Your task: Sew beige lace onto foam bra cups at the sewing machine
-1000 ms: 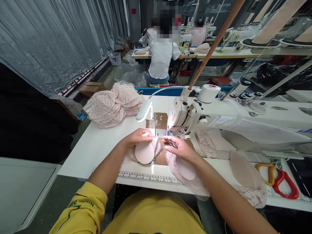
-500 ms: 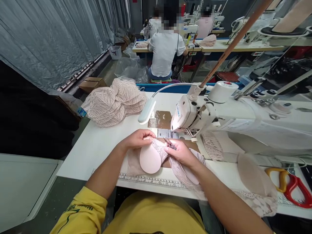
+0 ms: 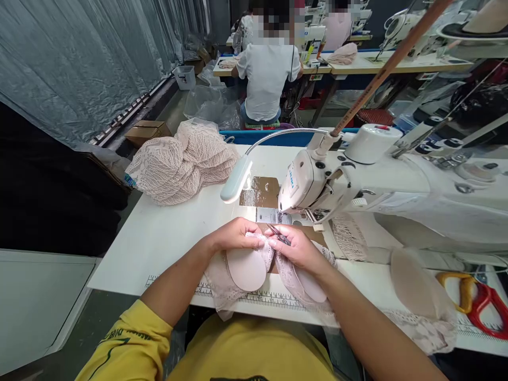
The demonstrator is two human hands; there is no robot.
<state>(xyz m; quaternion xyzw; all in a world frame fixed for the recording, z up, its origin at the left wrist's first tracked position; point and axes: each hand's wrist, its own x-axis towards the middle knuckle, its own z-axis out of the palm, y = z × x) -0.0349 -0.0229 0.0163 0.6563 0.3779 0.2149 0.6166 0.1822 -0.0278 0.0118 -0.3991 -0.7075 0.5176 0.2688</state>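
My left hand (image 3: 232,236) is closed on the top edge of a pale pink padded cup (image 3: 246,269) trimmed with lace. Beside it, my right hand (image 3: 298,247) pinches the lace (image 3: 291,280) of the same garment and also holds small metal snips (image 3: 278,233) between its fingers. The two hands meet at the middle of the garment, just in front of the white sewing machine's (image 3: 357,180) needle area. A second cup (image 3: 309,286) lies under my right wrist.
A heap of lace cups (image 3: 182,161) sits at the table's far left. A gooseneck lamp (image 3: 236,180) hangs over the work. Red and yellow scissors (image 3: 474,301) and another cup (image 3: 413,283) lie to the right. A printed ruler (image 3: 254,299) runs along the table's front edge. Other people sit sewing behind.
Both hands have drawn the garment away from the needle toward the table's front edge, and the cup now overhangs the ruler. My hands have closed in on each other.
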